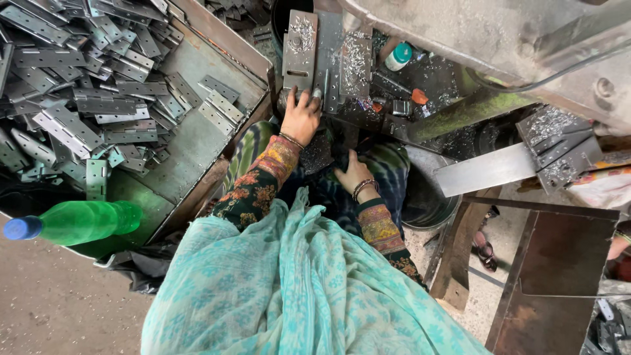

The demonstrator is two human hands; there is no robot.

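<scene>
Pressed flat with fingers spread, your left hand (301, 117) lay on the lower edge of the grey metal plate (300, 49) at the machine bed, clasping nothing that could be made out, fingertips beside a small metal piece (317, 93) at the plate's foot. Your right hand (353, 175) rested lower down, palm on the dark cloth of your lap, fingers loosely curled; whether it held anything could not be told. Both wrists wore bangles, and the sleeves were dark with orange and red flowers, under a pale turquoise patterned shawl (296, 289). Silver shavings (355, 59) were strewn over the plate and the slab just beside it. To your left stood a green metal tray (197, 141) heaped with grey hinges (85, 85), some folded, some open. On its near corner lay a green plastic bottle (82, 221) on its side, blue cap pointing left, no label visible. Beyond the plates stood a small white bottle with a teal cap (397, 56), and near it an orange-red lump (419, 96). A round dark bucket (430, 200) sat just right of your knee, under a slanting steel bar (486, 169).
</scene>
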